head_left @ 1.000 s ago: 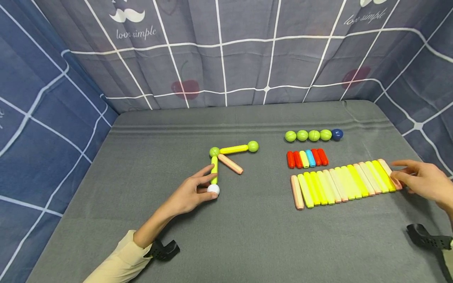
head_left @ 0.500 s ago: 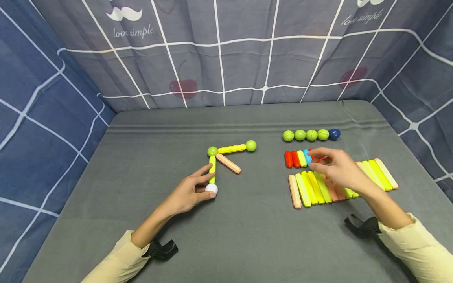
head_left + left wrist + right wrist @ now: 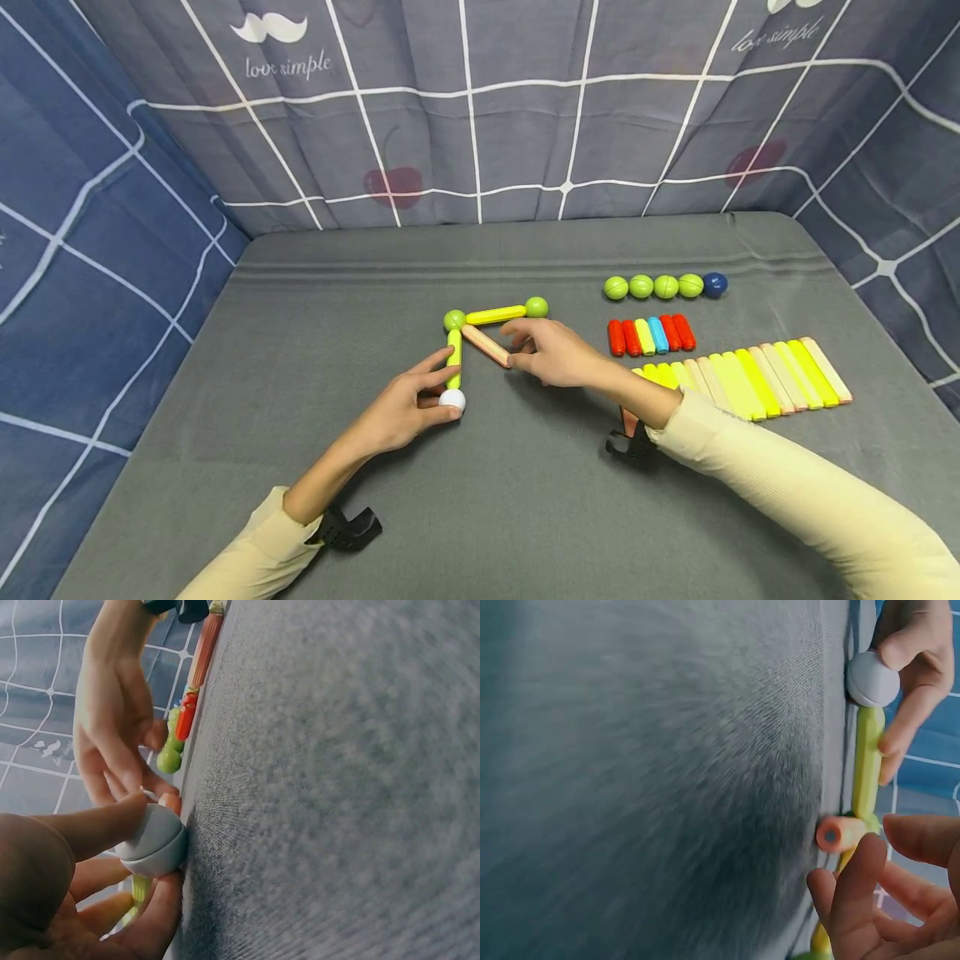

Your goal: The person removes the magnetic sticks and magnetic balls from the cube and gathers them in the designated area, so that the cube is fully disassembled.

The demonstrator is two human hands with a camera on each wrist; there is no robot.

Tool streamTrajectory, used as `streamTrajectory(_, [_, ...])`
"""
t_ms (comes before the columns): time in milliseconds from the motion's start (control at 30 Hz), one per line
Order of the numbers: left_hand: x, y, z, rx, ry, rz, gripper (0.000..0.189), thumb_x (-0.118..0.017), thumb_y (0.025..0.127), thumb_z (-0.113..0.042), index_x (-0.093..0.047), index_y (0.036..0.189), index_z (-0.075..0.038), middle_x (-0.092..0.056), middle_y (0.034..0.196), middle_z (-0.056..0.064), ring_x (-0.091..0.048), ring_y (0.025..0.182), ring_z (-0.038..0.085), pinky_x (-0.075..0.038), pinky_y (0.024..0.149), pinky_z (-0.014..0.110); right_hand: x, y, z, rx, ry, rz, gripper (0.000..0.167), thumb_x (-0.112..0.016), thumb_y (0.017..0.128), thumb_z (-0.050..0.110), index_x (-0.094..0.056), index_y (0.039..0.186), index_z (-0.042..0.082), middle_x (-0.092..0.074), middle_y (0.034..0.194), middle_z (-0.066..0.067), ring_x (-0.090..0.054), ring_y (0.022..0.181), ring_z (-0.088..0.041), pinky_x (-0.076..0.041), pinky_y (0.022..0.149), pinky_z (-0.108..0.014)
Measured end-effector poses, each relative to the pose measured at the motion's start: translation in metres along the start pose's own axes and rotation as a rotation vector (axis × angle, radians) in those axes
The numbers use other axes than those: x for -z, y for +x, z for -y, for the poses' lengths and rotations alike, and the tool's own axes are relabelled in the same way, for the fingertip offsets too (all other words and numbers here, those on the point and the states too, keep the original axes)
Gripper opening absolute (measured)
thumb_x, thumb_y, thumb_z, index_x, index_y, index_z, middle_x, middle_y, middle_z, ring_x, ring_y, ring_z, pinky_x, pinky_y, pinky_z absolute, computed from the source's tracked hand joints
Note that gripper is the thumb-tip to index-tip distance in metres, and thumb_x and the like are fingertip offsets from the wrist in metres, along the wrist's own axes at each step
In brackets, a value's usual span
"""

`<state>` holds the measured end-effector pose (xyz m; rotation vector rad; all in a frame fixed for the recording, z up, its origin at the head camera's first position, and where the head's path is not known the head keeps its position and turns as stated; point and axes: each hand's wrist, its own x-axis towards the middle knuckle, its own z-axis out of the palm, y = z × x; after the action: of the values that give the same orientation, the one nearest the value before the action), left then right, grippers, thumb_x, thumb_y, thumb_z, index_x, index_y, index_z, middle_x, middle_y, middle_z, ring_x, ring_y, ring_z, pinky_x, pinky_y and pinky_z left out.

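Note:
My left hand [image 3: 401,410] pinches a white ball [image 3: 452,402] between thumb and fingers, its other fingers along the yellow-green stick [image 3: 454,358] joined to that ball. The stick's far end meets a green ball [image 3: 454,321]. From there a yellow stick [image 3: 496,316] runs right to another green ball [image 3: 536,307]. An orange-pink stick [image 3: 486,345] slants from the corner ball, its free end showing a round hole in the right wrist view. My right hand [image 3: 553,354] is beside that end, fingers loosely bent; in the right wrist view no thing shows between them.
At the right lies a row of yellow and pinkish sticks [image 3: 738,383], partly covered by the right forearm. Behind it are short red, yellow and blue sticks [image 3: 651,336], then several green balls [image 3: 665,287] and a dark blue ball [image 3: 715,285]. Checked curtains [image 3: 517,108] border the grey surface.
My right hand has moved left from the far end of the long stick row, over the short sticks, to the slanting orange-pink stick. The left hand has kept its hold on the white ball.

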<state>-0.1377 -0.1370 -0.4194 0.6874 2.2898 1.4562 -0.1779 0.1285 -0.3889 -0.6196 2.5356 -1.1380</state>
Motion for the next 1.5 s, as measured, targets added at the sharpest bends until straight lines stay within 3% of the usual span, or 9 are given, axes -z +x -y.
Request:
streamTrajectory(233, [0.000, 0.000, -0.002, -0.008, -0.004, 0.003, 0.061, -0.073, 0.089, -0.003, -0.044, 0.142, 0.009, -0.023, 0.160, 0.014, -0.058, 0.114, 0.027, -0.051, 0.090, 0.025, -0.017, 0.024, 0.010, 0.007, -0.149, 0.001, 0.040, -0.075, 0.088, 0.010, -0.063, 0.126, 0.008, -0.066, 0.091, -0.002, -0.058, 0.073, -0.014, -0.048, 0.066, -0.030])
streamTrajectory(367, [0.001, -0.001, -0.002, -0.007, -0.001, 0.002, 0.061, -0.073, 0.089, -0.003, -0.045, 0.142, 0.010, -0.022, 0.160, 0.017, -0.058, 0.113, 0.027, -0.051, 0.090, 0.025, -0.024, 0.030, 0.014, -0.015, -0.181, 0.010, 0.045, -0.077, 0.086, 0.008, -0.062, 0.128, 0.008, -0.063, 0.084, 0.001, -0.056, 0.070, -0.014, -0.047, 0.064, -0.029])
streamTrajectory(833, [-0.002, -0.001, -0.003, 0.019, 0.019, -0.024, 0.061, -0.074, 0.088, -0.004, -0.047, 0.141, 0.008, -0.024, 0.159, 0.017, -0.058, 0.110, 0.024, -0.052, 0.089, 0.025, -0.022, 0.030, 0.016, -0.050, -0.011, 0.077, 0.069, -0.064, 0.082, -0.008, -0.046, 0.147, 0.008, -0.060, 0.078, -0.007, -0.057, 0.047, -0.016, -0.050, 0.044, -0.028])
streamTrajectory(1133, [-0.002, -0.003, -0.002, 0.015, 0.025, -0.021, 0.062, -0.074, 0.088, -0.004, -0.046, 0.141, 0.009, -0.023, 0.159, 0.018, -0.055, 0.121, 0.028, -0.051, 0.091, 0.026, -0.016, 0.036, 0.017, -0.082, 0.041, 0.173, 0.072, -0.057, 0.083, -0.007, -0.040, 0.151, 0.011, -0.058, 0.074, -0.010, -0.057, 0.046, -0.019, -0.054, 0.048, -0.035])
streamTrajectory(1500, [-0.002, -0.002, 0.000, -0.004, 0.027, -0.014, 0.062, -0.074, 0.088, -0.005, -0.046, 0.141, 0.008, -0.023, 0.160, 0.016, -0.049, 0.129, 0.029, -0.050, 0.092, 0.027, -0.011, 0.040, 0.017, -0.095, 0.130, 0.229, 0.072, -0.054, 0.083, -0.009, -0.040, 0.151, 0.009, -0.056, 0.074, -0.012, -0.057, 0.054, -0.019, -0.056, 0.052, -0.037])
